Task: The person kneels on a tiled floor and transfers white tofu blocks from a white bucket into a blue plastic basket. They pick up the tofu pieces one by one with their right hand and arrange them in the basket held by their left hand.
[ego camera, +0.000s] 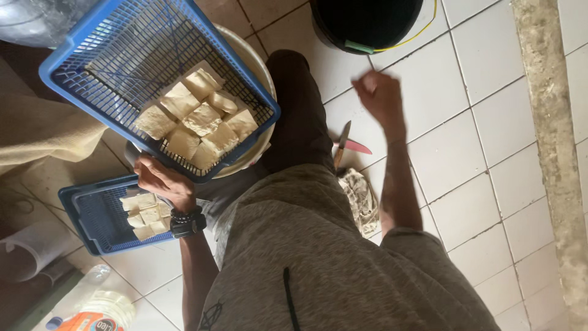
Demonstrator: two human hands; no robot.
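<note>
My left hand (160,181), with dark bracelets and a watch at the wrist, grips the near rim of a large blue plastic basket (79,58). The basket sits tilted on a cream round basin (252,58) and holds several pale square tofu blocks (197,116). Just below my left hand, a second blue basket (92,217) on the floor holds smaller tofu pieces (144,216). My right hand (380,92) is raised over the white tiles, closed in a fist with nothing visible in it. It hovers above a knife (344,144) with a pink handle.
My dark-trousered knee (297,110) lies between the basin and the knife. A dirty rag (362,199) lies beside my leg. A black bucket (366,21) stands at the top, beige cloth (43,132) at the left, a plastic bottle (92,314) bottom left, a concrete strip (545,122) at the right.
</note>
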